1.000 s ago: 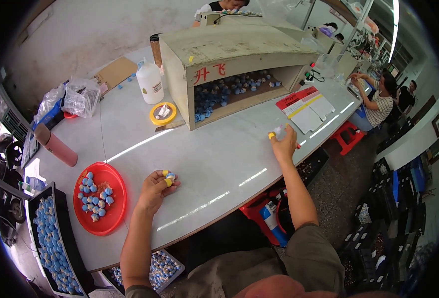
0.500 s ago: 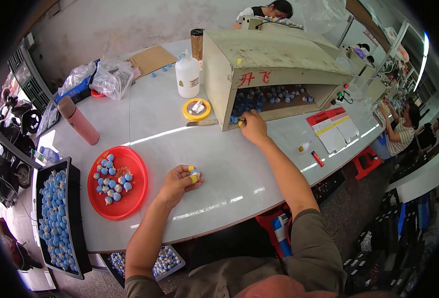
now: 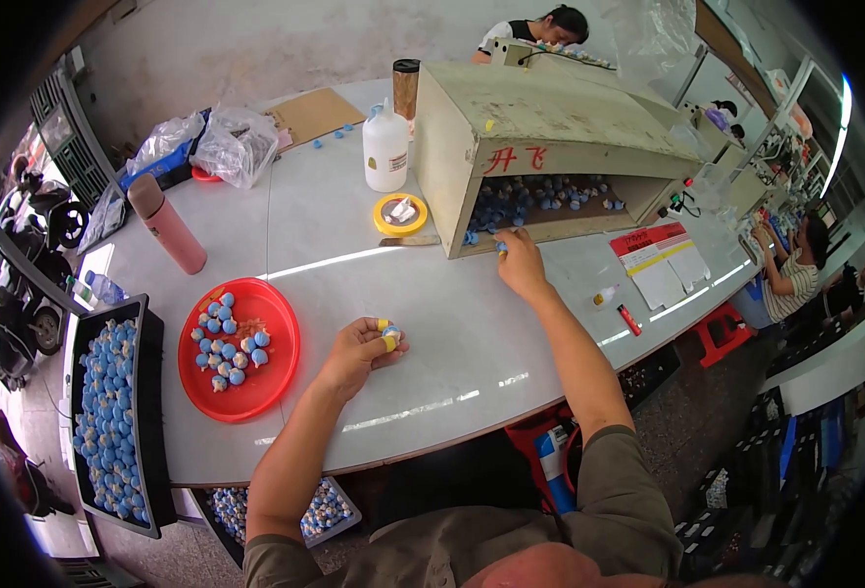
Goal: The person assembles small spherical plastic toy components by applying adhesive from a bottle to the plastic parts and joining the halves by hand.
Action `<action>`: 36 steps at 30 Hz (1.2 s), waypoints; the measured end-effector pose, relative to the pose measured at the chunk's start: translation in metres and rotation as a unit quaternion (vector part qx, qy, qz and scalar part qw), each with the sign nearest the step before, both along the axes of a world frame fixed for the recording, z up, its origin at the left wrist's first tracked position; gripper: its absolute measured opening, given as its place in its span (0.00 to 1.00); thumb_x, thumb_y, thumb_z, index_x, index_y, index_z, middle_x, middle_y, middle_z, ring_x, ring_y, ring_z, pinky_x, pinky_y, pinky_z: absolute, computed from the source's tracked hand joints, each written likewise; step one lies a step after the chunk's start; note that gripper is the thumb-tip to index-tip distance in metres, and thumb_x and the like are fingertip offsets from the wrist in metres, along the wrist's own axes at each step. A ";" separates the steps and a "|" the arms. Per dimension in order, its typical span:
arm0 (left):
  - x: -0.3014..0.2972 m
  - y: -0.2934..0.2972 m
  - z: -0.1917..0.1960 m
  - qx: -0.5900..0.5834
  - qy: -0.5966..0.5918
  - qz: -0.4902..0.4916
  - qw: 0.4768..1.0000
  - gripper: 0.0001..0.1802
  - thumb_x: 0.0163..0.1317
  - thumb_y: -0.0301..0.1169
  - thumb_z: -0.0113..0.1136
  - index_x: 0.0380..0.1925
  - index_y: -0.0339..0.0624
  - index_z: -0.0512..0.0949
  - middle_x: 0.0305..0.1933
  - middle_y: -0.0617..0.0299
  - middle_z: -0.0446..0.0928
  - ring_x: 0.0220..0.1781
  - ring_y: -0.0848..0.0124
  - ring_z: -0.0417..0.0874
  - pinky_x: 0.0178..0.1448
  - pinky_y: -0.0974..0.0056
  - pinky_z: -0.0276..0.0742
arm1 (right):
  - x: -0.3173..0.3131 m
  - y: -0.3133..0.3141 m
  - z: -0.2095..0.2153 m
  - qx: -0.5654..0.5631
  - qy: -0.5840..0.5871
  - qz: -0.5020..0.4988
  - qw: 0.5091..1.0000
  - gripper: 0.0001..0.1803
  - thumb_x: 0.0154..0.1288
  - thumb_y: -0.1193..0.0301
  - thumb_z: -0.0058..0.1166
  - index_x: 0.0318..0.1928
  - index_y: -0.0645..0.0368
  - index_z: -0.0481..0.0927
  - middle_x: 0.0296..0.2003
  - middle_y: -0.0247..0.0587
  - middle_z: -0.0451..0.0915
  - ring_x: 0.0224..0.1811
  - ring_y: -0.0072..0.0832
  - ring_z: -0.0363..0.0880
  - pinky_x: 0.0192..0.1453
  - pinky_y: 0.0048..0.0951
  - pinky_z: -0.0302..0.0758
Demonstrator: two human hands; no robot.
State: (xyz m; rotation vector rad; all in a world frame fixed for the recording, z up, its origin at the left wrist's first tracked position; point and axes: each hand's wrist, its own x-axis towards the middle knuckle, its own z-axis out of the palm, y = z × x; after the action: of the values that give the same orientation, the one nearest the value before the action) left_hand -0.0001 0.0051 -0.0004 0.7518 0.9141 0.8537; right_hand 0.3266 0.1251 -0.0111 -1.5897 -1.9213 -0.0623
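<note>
My left hand [image 3: 352, 358] is closed over the middle of the table, pinching a small whitish piece [image 3: 391, 333] between fingertips wrapped in yellow tape. My right hand [image 3: 523, 267] is just in front of the low opening of a beige metal box [image 3: 442, 157], its fingers pinched on a small blue piece [image 3: 501, 247]. Inside that opening lie many loose blue pieces [image 3: 521, 201]. To the left of my left hand, a round red plate [image 3: 284, 377] carries several small blue-and-cream ball figures [image 3: 238, 376].
A black crate [image 3: 163, 451] full of blue balls stands at the table's left edge. Nearby are a pink flask [image 3: 170, 227], a white bottle [image 3: 384, 152], a yellow tape roll [image 3: 400, 215], a knife [image 3: 409, 241], a red-and-white card [image 3: 653, 257] and a red lighter [image 3: 629, 320]. Co-workers sit beyond.
My right hand has drawn back from the box opening with a small blue piece at its fingertips. My left hand keeps its pinch in nearly the same place. The whole view has shifted slightly.
</note>
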 end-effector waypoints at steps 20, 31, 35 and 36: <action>-0.001 0.001 -0.012 0.033 -0.081 0.062 0.994 0.19 0.65 0.25 0.60 0.53 0.34 0.66 0.52 0.53 0.78 0.54 0.65 0.82 0.58 0.65 0.79 | -0.144 -0.102 0.022 -0.094 0.200 0.254 0.942 0.12 0.55 0.87 0.55 0.41 0.64 0.79 0.38 0.42 0.75 0.35 0.34 0.79 0.39 0.30 0.77; 0.001 0.003 -0.014 0.033 -0.090 0.072 0.993 0.18 0.65 0.24 0.60 0.52 0.35 0.67 0.49 0.56 0.78 0.53 0.68 0.81 0.60 0.64 0.78 | -0.133 -0.094 -0.011 -0.220 0.402 0.330 0.825 0.13 0.61 0.89 0.52 0.47 0.66 0.76 0.46 0.38 0.73 0.46 0.23 0.76 0.52 0.22 0.77; 0.001 0.002 -0.015 0.039 -0.097 0.072 0.992 0.18 0.65 0.24 0.60 0.52 0.36 0.67 0.50 0.56 0.78 0.53 0.67 0.81 0.59 0.64 0.78 | -0.139 -0.098 -0.013 -0.262 0.461 0.271 0.803 0.13 0.59 0.85 0.59 0.45 0.65 0.77 0.42 0.37 0.77 0.39 0.21 0.78 0.44 0.20 0.77; 0.002 0.002 -0.014 0.038 -0.096 0.070 0.992 0.18 0.65 0.24 0.60 0.52 0.36 0.67 0.50 0.56 0.78 0.53 0.67 0.81 0.59 0.64 0.78 | -0.138 -0.099 -0.011 -0.262 0.462 0.269 0.803 0.13 0.59 0.85 0.59 0.45 0.65 0.77 0.42 0.37 0.77 0.39 0.21 0.78 0.44 0.20 0.77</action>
State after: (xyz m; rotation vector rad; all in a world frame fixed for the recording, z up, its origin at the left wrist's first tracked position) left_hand 0.0018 0.0070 -0.0148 0.6635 0.7720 1.0720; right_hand 0.1884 0.0263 -0.0219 -0.9512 -1.5119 1.3340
